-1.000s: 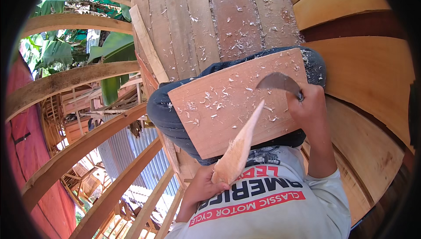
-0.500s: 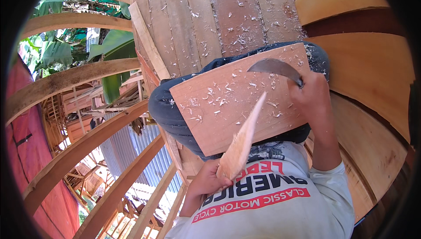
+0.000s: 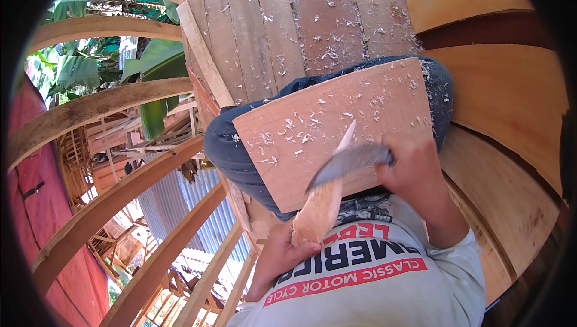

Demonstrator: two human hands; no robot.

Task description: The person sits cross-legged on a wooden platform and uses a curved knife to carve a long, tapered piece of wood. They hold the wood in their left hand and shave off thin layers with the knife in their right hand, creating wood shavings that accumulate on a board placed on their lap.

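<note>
Shavings (image 3: 332, 54) dot the planks (image 3: 243, 33) past your knees (image 3: 225, 147). Your left hand (image 3: 287, 250) clasps the fat end of the pointed wood piece (image 3: 323, 205), which aims up and right over the board (image 3: 282, 186). Your right hand (image 3: 412, 169) squeezes the curved knife (image 3: 348, 163), slanting over the wood piece's middle.

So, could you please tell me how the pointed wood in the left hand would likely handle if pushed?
The pointed wood is probably stiff, standing out straight from the left hand, which grips only one end. Its narrow tip might be fragile, as it tapers to a point.
</note>
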